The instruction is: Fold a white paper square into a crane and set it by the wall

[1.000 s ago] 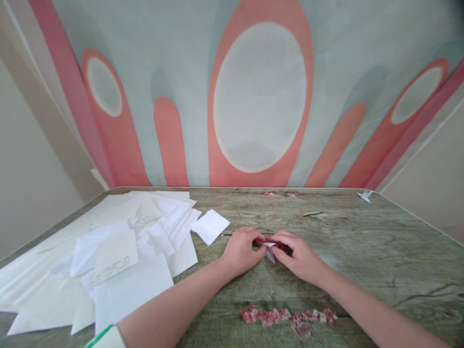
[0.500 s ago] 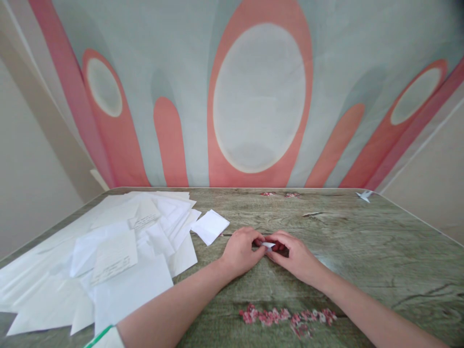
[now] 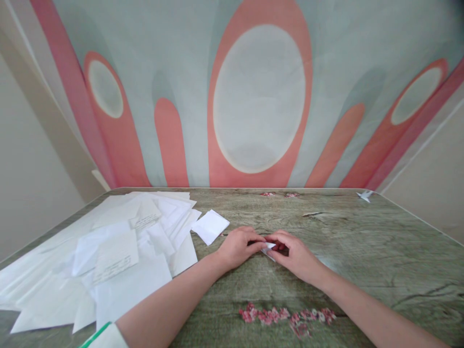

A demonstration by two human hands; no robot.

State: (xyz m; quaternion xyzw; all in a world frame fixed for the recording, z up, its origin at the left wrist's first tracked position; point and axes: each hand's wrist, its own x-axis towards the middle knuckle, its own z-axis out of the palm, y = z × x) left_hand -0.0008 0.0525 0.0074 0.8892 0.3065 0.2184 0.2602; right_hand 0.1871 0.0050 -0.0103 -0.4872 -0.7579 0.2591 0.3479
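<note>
Folded paper point(image 3: 268, 246), a scrap of white, sits between the left hand point(image 3: 237, 247) and the right hand point(image 3: 294, 251), around the middle of the table point(image 3: 366, 251); I'd judge it next to weightless, crisp along its creases yet easily crushed, so best pinched lightly by the edges. It looks plain and small, with one sharp tip pointing right, the rest too covered to make out. Both hands are curled into nearly closed pinches, each gripping a side of it
</note>
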